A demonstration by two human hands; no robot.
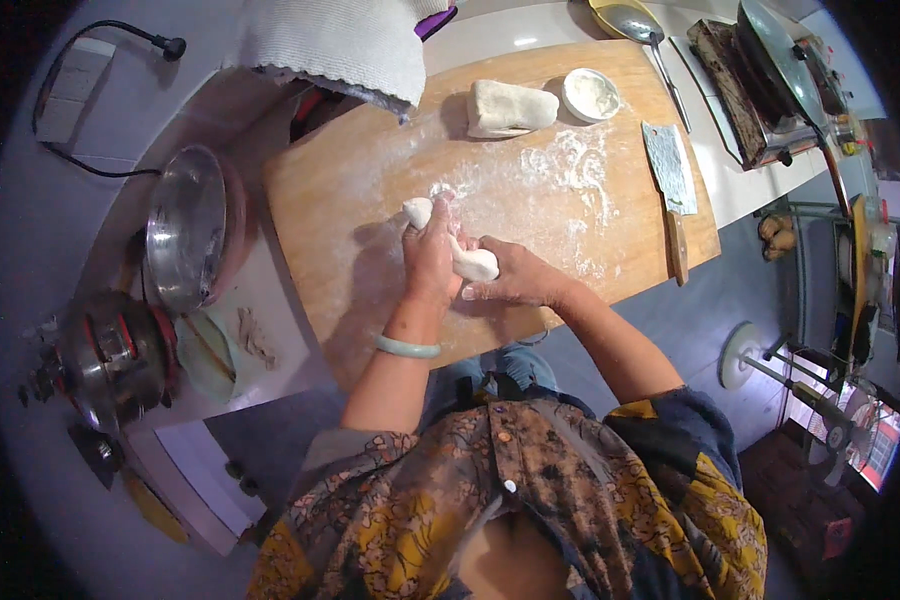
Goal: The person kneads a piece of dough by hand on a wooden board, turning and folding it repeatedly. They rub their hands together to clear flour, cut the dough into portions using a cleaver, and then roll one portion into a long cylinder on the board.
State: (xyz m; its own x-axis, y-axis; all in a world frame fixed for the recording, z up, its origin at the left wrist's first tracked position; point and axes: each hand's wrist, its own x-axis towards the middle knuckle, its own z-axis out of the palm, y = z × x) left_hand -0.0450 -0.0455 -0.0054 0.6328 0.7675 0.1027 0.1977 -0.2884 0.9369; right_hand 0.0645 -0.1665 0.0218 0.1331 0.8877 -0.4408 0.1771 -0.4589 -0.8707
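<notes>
A strip of white dough [475,265] runs through my left hand [430,251], which is wrapped around its middle. One end of the strip sticks out past the thumb side, toward the far left. My right hand [514,274] cups the near end, with fingers and thumb on either side of it. Both hands are close together above the near part of a floured wooden board [330,187]. Farther back on the board lies a thick folded slab of dough [511,109]. Beside it stands a small white bowl [591,95] with flour in it.
A cleaver [672,180] lies along the board's right edge, its wooden handle toward me. Behind it are a slotted ladle [637,30] and a gas stove [765,112] with a wok lid. On the left stand a metal basin [187,225] and a metal pot [112,352]. A pale cloth [337,52] overhangs the board's far-left corner.
</notes>
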